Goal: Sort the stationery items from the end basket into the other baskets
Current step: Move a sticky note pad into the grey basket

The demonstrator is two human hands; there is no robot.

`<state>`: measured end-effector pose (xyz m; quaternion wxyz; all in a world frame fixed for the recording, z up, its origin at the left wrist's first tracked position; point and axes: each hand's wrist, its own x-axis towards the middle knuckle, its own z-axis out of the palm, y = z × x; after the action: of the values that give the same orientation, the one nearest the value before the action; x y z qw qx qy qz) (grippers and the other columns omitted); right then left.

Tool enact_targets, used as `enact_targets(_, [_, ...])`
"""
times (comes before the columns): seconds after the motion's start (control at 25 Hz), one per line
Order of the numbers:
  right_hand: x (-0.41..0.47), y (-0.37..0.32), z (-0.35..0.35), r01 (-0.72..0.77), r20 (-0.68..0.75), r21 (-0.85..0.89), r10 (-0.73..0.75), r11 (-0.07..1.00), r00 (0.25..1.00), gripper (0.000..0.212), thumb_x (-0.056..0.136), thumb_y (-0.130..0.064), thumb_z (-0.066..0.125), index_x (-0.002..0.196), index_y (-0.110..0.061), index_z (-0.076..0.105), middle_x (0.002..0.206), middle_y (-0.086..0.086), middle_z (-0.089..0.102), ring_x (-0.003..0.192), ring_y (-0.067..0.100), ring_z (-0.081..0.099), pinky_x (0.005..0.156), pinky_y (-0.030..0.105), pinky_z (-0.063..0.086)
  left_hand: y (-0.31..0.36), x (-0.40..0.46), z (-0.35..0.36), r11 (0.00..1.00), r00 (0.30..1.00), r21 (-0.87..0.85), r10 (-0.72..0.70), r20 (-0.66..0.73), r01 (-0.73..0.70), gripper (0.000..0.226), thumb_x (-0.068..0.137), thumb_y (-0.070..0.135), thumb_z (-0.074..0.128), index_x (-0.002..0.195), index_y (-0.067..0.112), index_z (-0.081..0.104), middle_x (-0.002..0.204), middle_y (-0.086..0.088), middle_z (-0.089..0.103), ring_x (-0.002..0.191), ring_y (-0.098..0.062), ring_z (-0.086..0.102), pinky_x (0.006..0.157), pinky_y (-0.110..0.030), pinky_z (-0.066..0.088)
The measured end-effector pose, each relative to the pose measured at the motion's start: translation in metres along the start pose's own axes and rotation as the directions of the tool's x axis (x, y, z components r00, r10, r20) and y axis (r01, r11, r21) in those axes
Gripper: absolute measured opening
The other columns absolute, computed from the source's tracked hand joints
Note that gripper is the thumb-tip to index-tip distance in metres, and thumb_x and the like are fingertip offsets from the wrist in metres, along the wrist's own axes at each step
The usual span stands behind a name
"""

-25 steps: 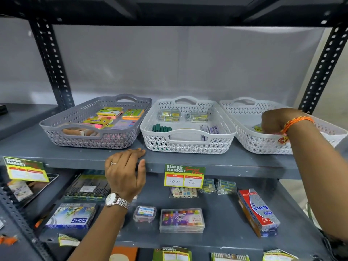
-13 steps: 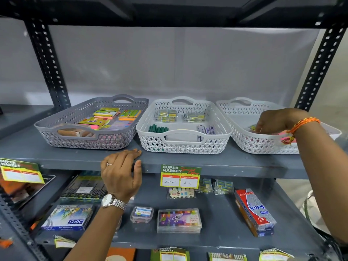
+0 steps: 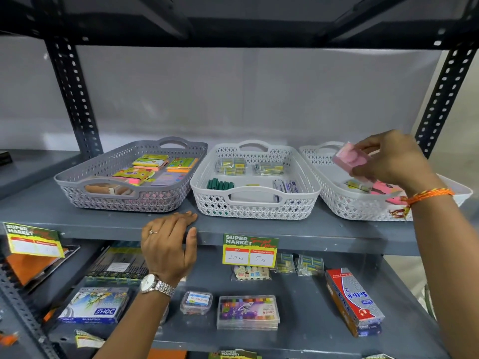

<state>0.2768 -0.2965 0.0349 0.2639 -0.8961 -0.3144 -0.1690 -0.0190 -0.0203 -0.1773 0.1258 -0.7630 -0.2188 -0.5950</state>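
Your right hand [image 3: 388, 159] is raised above the end basket [image 3: 334, 200], fingers pinched on a pink packet [image 3: 348, 158], tilted, clear of the basket rim. More pink packets [image 3: 386, 190] and a yellowish pack [image 3: 357, 185] lie inside that end basket. Just left of the end basket sits the middle white basket [image 3: 255, 211] with green pieces [image 3: 219, 184] and small wrapped packs [image 3: 230, 165]. Further left of it, the grey basket [image 3: 103, 200] holds colourful sticky-note pads [image 3: 153, 161]. Your left hand [image 3: 168, 244] rests flat on the shelf edge [image 3: 311, 237], well left of the end basket, fingers loosely spread, gripping nothing.
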Motion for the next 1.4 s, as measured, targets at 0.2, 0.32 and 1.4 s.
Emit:
enact_targets(0.2, [-0.028, -0.028, -0.007, 0.277, -0.328, 0.15, -0.217, 0.949, 0.92, 0.054, 0.056, -0.012, 0.088, 0.109, -0.012, 0.076, 0.1, 0.012, 0.078, 0.086, 0.027, 0.072, 0.082, 0.038, 0.056, -0.003, 0.001, -0.002, 0.998, 0.998, -0.028, 0.055, 0.008, -0.054, 0.04, 0.102, 0.038, 0.039, 0.102, 0.02, 0.075, 0.102, 0.003, 0.077, 0.094, -0.019, 0.065, 0.082, -0.04, 0.044])
enact_targets(0.32, [-0.043, -0.046, -0.005, 0.336, -0.415, 0.173, -0.241, 0.926, 0.877, 0.054, 0.057, -0.012, 0.086, 0.111, -0.013, 0.076, 0.103, 0.01, 0.078, 0.088, 0.027, 0.07, 0.081, 0.033, 0.051, -0.007, 0.0, -0.003, 0.996, 0.996, -0.045, 0.084, 0.021, -0.083, 0.038, 0.102, 0.036, 0.042, 0.104, 0.019, 0.076, 0.106, 0.003, 0.078, 0.095, -0.02, 0.07, 0.083, -0.04, 0.045])
enact_targets(1.4, [-0.026, -0.332, 0.132, 0.424, 0.485, 0.349, -0.548, 0.836, 0.681, 0.03, 0.066, -0.024, 0.087, 0.088, -0.004, 0.079, 0.044, -0.015, 0.063, 0.056, 0.015, 0.06, 0.065, 0.038, 0.06, -0.115, -0.01, -0.051, 0.992, 0.999, -0.122, 0.045, 0.02, -0.042, 0.032, 0.101, 0.019, 0.048, 0.12, 0.008, 0.071, 0.118, -0.009, 0.072, 0.118, -0.021, 0.062, 0.115, -0.036, 0.044])
